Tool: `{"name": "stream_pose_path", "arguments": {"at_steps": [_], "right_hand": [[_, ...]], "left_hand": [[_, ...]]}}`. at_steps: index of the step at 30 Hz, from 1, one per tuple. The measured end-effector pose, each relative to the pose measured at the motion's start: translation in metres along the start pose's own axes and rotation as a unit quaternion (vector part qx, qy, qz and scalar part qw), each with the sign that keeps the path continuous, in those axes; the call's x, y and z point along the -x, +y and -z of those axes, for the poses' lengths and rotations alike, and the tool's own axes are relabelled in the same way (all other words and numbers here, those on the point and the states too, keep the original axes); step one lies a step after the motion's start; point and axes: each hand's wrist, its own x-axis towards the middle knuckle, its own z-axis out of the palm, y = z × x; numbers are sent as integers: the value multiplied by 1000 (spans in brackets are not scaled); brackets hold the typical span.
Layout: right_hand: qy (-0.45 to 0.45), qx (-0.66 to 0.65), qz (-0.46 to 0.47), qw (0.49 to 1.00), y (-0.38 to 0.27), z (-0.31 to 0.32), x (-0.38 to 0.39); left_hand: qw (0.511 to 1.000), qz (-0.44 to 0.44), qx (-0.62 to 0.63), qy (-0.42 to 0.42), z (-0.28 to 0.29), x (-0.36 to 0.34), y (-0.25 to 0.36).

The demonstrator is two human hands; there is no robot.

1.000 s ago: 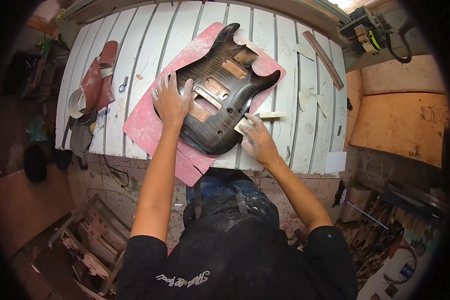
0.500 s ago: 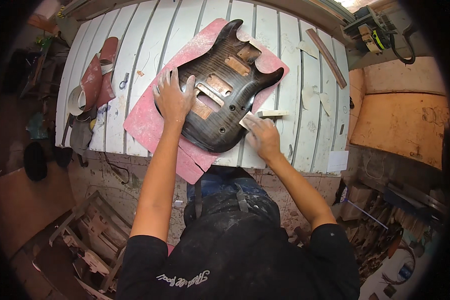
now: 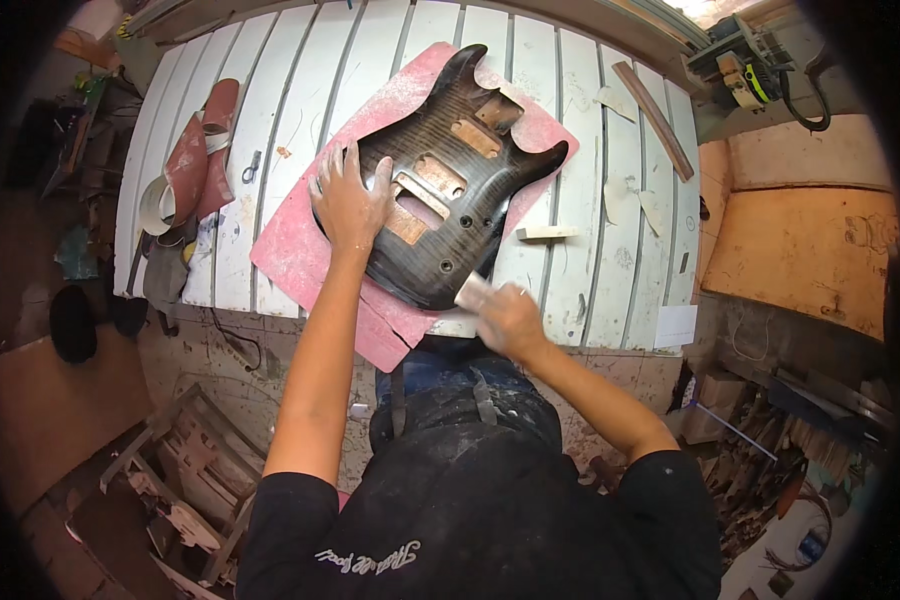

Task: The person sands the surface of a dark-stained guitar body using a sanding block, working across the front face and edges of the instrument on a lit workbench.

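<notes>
A dark, stained electric guitar body (image 3: 440, 140) with bare-wood cavities lies tilted on a dusty pink padded sheet (image 3: 290, 240). My left hand (image 3: 350, 205) rests on the body's upper left part, fingers spread and dusted white. At the lower right curved edge, my right hand (image 3: 505, 318) is closed on a pale sanding piece (image 3: 472, 291), both smeared by motion. A cream-coloured block (image 3: 547, 233) lies on the slatted white table just right of the body.
The slatted table (image 3: 300, 80) carries curled reddish abrasive sheets (image 3: 188, 160) at left, a wooden strip (image 3: 653, 118), torn paper scraps and a white card (image 3: 677, 326) at right. A clamped tool (image 3: 740, 80) sits at back right; plywood boards (image 3: 790, 255) stand beyond.
My right hand and the pale piece have moved down and toward me along the body's right edge. My left hand has stayed in place on the body.
</notes>
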Motion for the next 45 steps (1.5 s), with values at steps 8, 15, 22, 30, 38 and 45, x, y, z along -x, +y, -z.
{"name": "stream_pose_path", "arguments": {"at_steps": [8,15,22,30,38,45], "right_hand": [[79,47,-58,994,39,16,-37],[-12,17,-10,1000,2,3,3],[50,48,-54,996,22,9,-24],[54,42,-38,997,33,9,-28],[-18,-37,3,999,-28,-13,4],[122,57,-88,987,31,4,-43]], "left_hand": [[1000,5,-7,-6,1,0,-1],[1000,3,-10,-3,0,0,-2],[1000,-2,-3,3,-1,-1,-3],[1000,-1,-9,6,0,0,-4],[1000,0,-13,6,-3,0,-3],[1000,1,-9,6,-1,0,-2]]}}
